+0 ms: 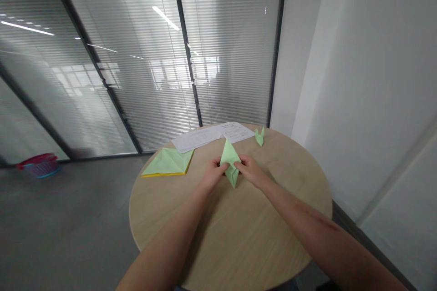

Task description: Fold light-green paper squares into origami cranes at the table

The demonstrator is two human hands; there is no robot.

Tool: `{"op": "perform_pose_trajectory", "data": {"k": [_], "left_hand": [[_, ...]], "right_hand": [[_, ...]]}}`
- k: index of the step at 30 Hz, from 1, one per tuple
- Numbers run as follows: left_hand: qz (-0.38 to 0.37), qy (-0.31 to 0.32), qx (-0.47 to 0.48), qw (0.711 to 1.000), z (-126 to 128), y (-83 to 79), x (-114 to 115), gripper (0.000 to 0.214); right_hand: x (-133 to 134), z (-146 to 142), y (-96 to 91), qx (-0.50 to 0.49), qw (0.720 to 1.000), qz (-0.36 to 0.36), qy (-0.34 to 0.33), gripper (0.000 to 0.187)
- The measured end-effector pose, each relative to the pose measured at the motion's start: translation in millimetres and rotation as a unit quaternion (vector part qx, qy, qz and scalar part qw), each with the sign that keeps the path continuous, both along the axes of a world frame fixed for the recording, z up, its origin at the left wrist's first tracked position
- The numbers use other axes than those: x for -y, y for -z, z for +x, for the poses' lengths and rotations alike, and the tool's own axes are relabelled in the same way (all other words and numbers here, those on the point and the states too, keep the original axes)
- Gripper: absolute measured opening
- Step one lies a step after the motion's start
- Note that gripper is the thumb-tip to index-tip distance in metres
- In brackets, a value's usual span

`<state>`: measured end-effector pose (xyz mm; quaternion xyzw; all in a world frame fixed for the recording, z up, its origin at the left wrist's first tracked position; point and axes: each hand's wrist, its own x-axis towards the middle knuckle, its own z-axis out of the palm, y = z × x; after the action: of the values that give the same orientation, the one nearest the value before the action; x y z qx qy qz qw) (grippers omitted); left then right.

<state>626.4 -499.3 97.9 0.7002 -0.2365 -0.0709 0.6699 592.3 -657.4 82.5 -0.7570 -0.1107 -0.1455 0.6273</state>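
Note:
Between my two hands is a light green folded paper (229, 151), diamond-shaped, with one point away from me and the other toward me. My left hand (215, 170) pinches its left corner, the thumb lying on top. On the opposite corner, my right hand (251, 169) grips the paper with its thumb also on the upper face. Creases and a split show in the lower half. Beyond my right hand stands a small green origami figure (260, 137) with two upright points.
The round wooden table (232, 245) carries a stack of green paper (169, 162) with a yellow edge at left. Printed sheets (198, 138) lie at the far side. A red and blue basket (40, 166) sits on the floor. A white wall (368, 77) rises at right, and glass panels with blinds behind.

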Motion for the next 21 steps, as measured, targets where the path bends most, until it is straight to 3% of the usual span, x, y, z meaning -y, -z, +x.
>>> {"op": "perform_pose_trajectory", "data": {"k": [5,10,21], "left_hand": [[0.021,-0.009,0.010,1.000,0.7,-5.2,-4.2,0.023],[0.047,-0.009,0.023,0.999,2.1,-5.2,-5.0,0.029],[0.024,-0.038,-0.008,0.999,4.4,-9.8,-10.4,0.026]], "right_hand": [[-0.6,1.2,2.9,-0.033,0.996,0.065,-0.042,0.028],[1.8,3.8,6.5,-0.037,0.997,0.063,-0.034,0.030],[0.2,1.3,-1.1,-0.053,0.994,0.085,-0.048,0.022]]}}
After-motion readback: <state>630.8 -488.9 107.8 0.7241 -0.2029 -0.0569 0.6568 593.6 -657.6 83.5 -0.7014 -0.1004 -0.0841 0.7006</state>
